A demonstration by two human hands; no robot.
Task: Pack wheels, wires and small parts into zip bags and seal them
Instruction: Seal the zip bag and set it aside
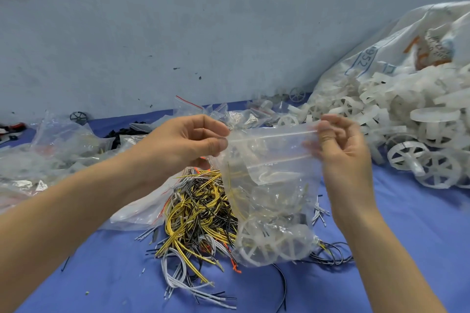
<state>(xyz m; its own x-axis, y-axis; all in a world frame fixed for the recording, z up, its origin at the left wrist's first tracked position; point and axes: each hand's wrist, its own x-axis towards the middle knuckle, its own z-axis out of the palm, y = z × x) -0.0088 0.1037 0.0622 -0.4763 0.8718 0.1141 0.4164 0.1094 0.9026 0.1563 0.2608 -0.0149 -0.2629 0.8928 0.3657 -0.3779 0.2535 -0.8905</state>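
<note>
Head cam had the zip bag (272,185) held up over the wire pile (198,213), white wheels (267,244) already sitting in its bottom. Left hand (188,140) and right hand (340,145) each pinched an end of the zip strip, so sealing looked underway. Plenty left though: a big heap of loose wheels (407,129) sat far right on the blue counter (419,223).

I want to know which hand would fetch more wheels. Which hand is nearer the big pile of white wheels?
Right. The right hand pinches the zip bag just beside the pile of white wheels; the left hand holds the bag's far corner.
</note>
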